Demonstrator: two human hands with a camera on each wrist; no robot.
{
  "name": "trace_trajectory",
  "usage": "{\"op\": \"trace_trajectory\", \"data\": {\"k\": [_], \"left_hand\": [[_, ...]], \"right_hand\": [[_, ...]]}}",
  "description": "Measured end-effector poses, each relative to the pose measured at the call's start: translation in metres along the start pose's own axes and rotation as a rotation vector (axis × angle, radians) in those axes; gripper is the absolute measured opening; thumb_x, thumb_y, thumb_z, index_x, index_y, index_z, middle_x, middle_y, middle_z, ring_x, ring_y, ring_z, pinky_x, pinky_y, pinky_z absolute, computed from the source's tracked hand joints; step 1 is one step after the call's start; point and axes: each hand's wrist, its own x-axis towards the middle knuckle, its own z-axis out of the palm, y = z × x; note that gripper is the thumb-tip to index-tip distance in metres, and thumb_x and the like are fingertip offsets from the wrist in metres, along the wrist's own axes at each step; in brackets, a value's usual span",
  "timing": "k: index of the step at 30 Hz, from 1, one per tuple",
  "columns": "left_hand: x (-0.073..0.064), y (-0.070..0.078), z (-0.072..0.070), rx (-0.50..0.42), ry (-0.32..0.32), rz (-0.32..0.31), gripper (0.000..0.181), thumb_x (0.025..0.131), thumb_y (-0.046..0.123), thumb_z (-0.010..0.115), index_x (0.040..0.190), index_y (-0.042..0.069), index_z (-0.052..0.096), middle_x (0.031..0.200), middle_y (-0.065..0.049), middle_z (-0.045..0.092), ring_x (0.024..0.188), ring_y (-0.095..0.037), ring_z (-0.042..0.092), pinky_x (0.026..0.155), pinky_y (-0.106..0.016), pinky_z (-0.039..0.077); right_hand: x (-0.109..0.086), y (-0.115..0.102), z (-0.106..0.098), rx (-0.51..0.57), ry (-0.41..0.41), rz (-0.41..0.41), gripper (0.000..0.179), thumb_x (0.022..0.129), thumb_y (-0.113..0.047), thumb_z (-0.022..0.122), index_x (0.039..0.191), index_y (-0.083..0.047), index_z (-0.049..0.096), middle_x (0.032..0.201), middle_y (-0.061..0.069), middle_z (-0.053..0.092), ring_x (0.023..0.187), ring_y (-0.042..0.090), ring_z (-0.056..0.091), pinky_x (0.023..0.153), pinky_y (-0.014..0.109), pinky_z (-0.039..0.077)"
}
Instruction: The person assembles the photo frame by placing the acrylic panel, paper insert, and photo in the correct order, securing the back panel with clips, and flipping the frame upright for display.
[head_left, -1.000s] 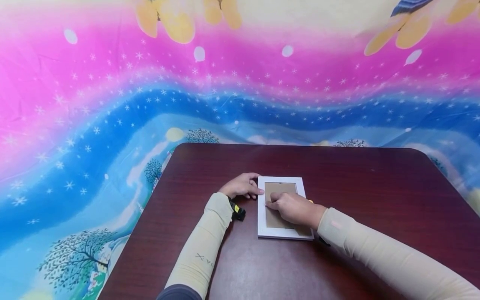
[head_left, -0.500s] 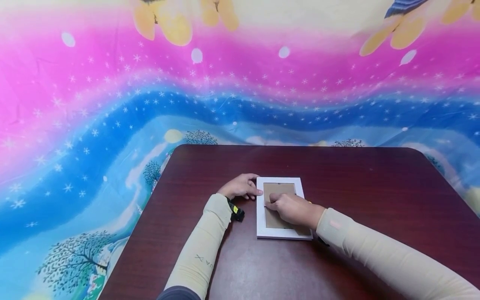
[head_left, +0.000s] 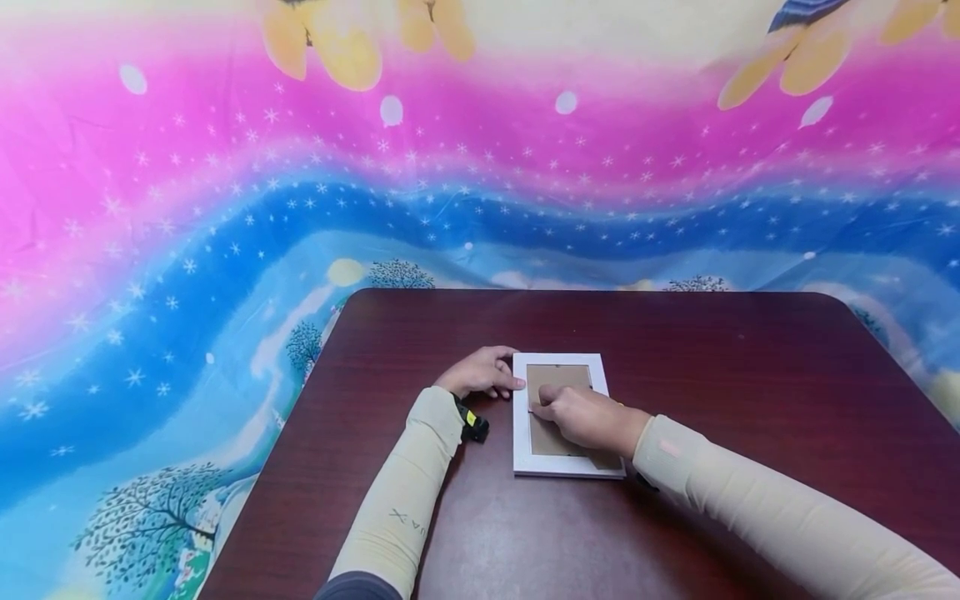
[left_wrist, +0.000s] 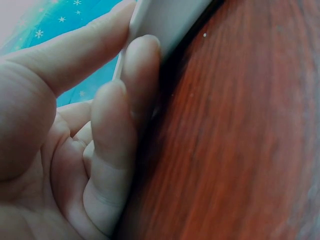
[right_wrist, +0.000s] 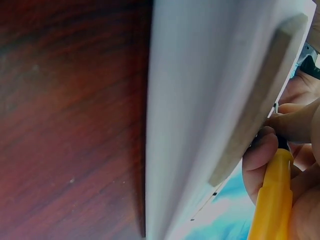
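Note:
A white picture frame [head_left: 522,442] lies face down on the table, its brown backing board [head_left: 551,379] showing. My left hand [head_left: 480,372] holds the frame's left edge near the far corner. In the left wrist view its thumb [left_wrist: 85,47] is against the rim and curled fingertips touch the side wall. My right hand [head_left: 588,417] is over the backing, near the inner left edge. In the right wrist view it grips a yellow-handled screwdriver [right_wrist: 272,195] with a black collar. Fingers hide most of the shaft, so I cannot tell exactly where the tip touches.
The dark red wooden table [head_left: 712,367] has rounded far corners. Behind it hangs a colourful printed cloth [head_left: 465,125]. A black wrist camera [head_left: 472,423] sits at my left wrist, a little left of the frame.

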Motion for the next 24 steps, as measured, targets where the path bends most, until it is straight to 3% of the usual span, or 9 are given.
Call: {"op": "trace_trajectory", "data": {"k": [12,19,24], "left_hand": [[-0.0011,-0.0006,-0.001,0.0,-0.001,0.002,0.071,0.083,0.017,0.08,0.142,0.006,0.044,0.082,-0.011,0.069,0.066,-0.023,0.066,0.052,-0.031,0.051],[-0.0008,-0.0002,-0.0002,0.0,-0.007,-0.003,0.072,0.083,0.017,0.08,0.143,0.007,0.043,0.081,-0.012,0.069,0.066,-0.025,0.067,0.052,-0.031,0.052],[-0.0041,0.0051,0.0002,0.004,-0.001,0.002,0.07,0.083,0.016,0.079,0.143,0.005,0.043,0.081,-0.012,0.069,0.066,-0.025,0.067,0.053,-0.031,0.052]], "right_hand": [[0.0006,-0.0002,0.0004,-0.005,-0.021,0.015,0.02,0.097,-0.007,0.059,0.108,-0.011,0.074,0.078,-0.005,0.038,0.056,0.008,0.039,0.048,0.019,0.035],[-0.0026,0.0033,0.0005,0.06,-0.026,0.094,0.02,0.096,-0.007,0.06,0.11,-0.013,0.073,0.084,-0.006,0.045,0.064,0.006,0.044,0.054,0.019,0.04],[-0.003,0.0084,-0.0017,0.079,-0.008,0.1,0.021,0.096,-0.007,0.061,0.111,-0.016,0.073,0.085,-0.007,0.044,0.069,0.007,0.045,0.058,0.02,0.042]]}}
